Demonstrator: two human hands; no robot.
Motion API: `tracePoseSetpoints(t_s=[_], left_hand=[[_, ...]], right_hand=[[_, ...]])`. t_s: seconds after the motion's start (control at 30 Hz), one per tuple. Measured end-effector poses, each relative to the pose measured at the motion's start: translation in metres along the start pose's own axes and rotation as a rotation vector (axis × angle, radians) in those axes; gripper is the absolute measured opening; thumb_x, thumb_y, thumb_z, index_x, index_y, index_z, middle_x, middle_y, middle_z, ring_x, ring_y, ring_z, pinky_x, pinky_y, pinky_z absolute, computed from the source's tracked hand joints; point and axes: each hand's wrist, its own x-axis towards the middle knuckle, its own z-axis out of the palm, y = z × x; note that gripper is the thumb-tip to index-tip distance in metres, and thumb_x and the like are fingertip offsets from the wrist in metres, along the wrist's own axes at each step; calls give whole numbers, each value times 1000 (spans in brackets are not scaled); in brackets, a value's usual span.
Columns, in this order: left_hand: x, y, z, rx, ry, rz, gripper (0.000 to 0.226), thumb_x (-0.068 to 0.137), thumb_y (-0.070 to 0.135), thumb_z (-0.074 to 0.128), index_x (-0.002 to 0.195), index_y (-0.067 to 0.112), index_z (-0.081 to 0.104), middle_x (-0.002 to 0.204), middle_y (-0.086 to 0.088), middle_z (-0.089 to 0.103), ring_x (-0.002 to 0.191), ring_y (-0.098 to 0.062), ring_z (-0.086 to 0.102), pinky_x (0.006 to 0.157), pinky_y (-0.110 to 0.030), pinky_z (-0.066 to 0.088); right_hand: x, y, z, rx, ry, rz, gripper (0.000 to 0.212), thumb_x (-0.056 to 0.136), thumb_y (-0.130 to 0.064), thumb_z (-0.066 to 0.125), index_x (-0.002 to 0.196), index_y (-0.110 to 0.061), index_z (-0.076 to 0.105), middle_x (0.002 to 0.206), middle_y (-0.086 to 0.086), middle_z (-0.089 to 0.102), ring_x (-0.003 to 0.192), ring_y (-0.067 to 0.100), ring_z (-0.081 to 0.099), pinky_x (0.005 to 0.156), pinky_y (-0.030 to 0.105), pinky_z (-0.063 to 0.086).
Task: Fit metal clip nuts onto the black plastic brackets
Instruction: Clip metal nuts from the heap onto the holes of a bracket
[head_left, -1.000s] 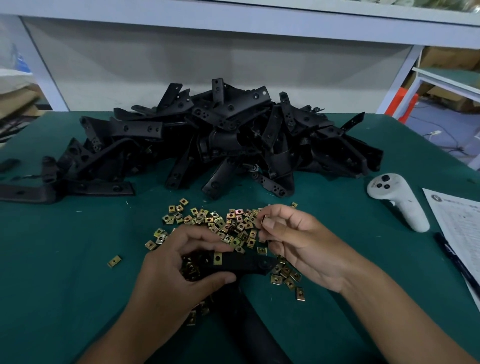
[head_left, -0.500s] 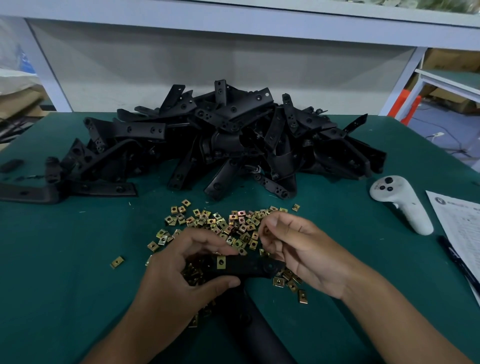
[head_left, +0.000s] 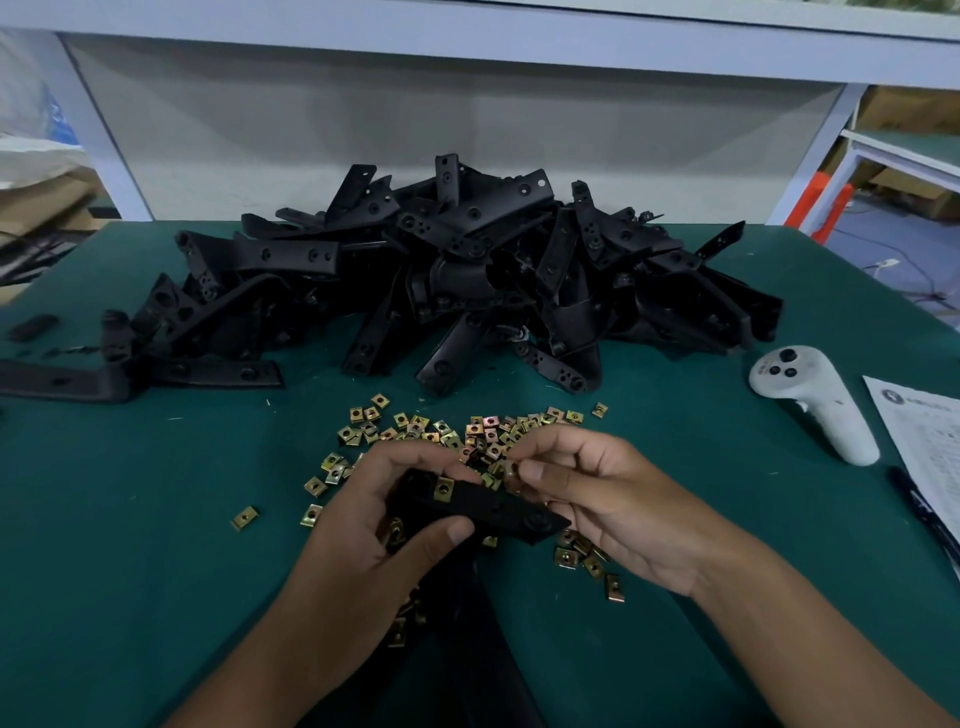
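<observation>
My left hand (head_left: 374, 525) grips a black plastic bracket (head_left: 498, 512) near the table's front, thumb under it and fingers over its top. One brass clip nut (head_left: 444, 488) sits fitted on the bracket's upper edge. My right hand (head_left: 597, 499) pinches a single clip nut (head_left: 511, 470) between thumb and fingertips, just above the bracket's right half. Several loose clip nuts (head_left: 452, 431) lie scattered on the green mat around and behind both hands. A big heap of black brackets (head_left: 457, 280) fills the back of the table.
A white handheld controller (head_left: 815, 400) lies at the right. A printed sheet (head_left: 924, 441) and a black pen (head_left: 922, 514) lie at the right edge. A small black part (head_left: 34, 327) sits far left. The green mat (head_left: 130, 519) covers the table.
My left hand has tilted the bracket so its right end points lower right. My right hand has moved slightly down and right toward the bracket with the pinched nut.
</observation>
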Motion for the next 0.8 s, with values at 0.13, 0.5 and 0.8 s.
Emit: tracePoseSetpoints(t_s=[0.13,0.5,0.8], left_hand=[[0,0,0,-12,-8,-5,35,81,40,72,114,38,60,116,8,70,115,-12,62,95,-17,46],[-1,-3,0,-8,-25,-10,41,84,40,71,122,39,56,119,8,69,116,-13,62,92,-15,48],[-2,-2,1,-11,-13,21,39,85,37,72,121,39,57,117,8,70,114,-11,63,91,-14,48]], right_hand=[[0,0,-1,-5,-37,5,15,85,-15,71,98,-17,79,93,5,72,87,13,69,78,23,58],[-2,-1,0,-73,-26,-13,8,82,-16,73,89,-14,76,81,-1,71,72,6,66,65,16,53],[-3,-3,1,-187,-32,-21,14,84,-17,71,94,-7,69,66,-12,67,55,-3,56,53,9,43]])
